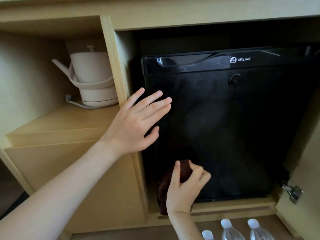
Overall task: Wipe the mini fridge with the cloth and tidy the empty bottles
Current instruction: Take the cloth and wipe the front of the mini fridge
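Observation:
A black mini fridge [233,127] with its door closed stands inside a wooden cabinet. My left hand [136,122] lies flat with fingers spread against the door's left edge. Low on the door, my right hand [185,187] grips a dark brown cloth [166,186] that is pressed to the fridge's lower left corner. Three clear plastic bottles with white caps [230,229] stand on the floor below the cabinet, cut off by the frame's bottom edge.
A beige kettle [91,75] on its base with a cord sits on the shelf in the left compartment. The cabinet door with a metal hinge [292,193] hangs open at the right. A wooden divider [116,66] separates the two compartments.

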{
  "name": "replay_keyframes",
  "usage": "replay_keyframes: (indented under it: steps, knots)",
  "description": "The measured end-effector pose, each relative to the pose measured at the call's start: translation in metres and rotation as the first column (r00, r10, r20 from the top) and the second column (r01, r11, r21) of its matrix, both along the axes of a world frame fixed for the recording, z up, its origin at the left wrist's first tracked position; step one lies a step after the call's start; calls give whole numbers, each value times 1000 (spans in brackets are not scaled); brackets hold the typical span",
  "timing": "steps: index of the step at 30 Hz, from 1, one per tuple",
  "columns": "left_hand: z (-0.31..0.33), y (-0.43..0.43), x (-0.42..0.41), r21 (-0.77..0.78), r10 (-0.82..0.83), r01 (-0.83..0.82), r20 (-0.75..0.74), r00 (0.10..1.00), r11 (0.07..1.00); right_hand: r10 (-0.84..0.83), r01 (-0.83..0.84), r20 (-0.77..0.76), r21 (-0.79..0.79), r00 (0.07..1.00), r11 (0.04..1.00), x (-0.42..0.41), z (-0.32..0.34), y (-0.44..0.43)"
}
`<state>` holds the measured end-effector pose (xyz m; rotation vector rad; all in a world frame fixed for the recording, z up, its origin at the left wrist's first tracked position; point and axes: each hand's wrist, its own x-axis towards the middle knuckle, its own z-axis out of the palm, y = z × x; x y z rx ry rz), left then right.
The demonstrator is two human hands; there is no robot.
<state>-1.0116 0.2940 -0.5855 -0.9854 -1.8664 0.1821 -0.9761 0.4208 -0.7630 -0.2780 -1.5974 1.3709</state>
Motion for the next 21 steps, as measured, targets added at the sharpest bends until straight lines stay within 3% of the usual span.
replay_keyframes:
  steps: [6, 10, 13, 17, 21]
  knots:
    - [1, 0, -1, -24, 53, -53, -17, 998, 998, -17, 18, -230, 4, 973, 1000, -11, 82, 6]
    - [0, 0, -2, -23, 64, -64, -33, 997, 998, -100, 115, -262, 44, 960, 992, -28, 89, 6]
    - [-1, 1, -4, -18, 59, -59, -39, 998, 998, -166, 175, -222, 23, 961, 984, -32, 55, 4]
    - [-2, 1, -5, -12, 61, -61, -49, 997, 998, -181, 176, -37, -108, 983, 979, -21, -1, -5]
    - [0, 2, -3, -16, 75, -75, -43, 996, 997, -138, 151, 66, -259, 988, 954, -13, -5, -7]
